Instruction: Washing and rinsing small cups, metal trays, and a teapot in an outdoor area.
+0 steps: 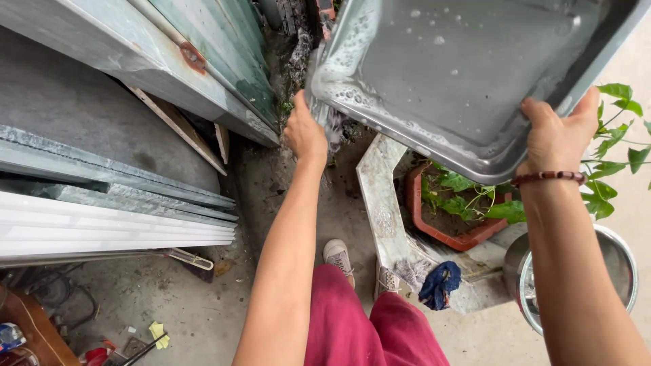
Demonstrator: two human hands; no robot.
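I hold a large rectangular metal tray (468, 74) tilted up in front of me, its inside wet and soapy. My left hand (304, 132) grips its lower left corner, where foamy water (330, 122) runs off toward the ground. My right hand (557, 135), with a bead bracelet on the wrist, grips the tray's right edge. Below, my legs in red trousers (366, 325) and light shoes (339, 256) stand on bare ground.
A red hexagonal planter (451, 234) with green leaves sits under the tray beside a stone slab (380, 203). A dark blue cloth (439, 285) lies on the slab. A round steel basin (624, 271) is at the right. Metal doors and stacked panels (115, 203) fill the left.
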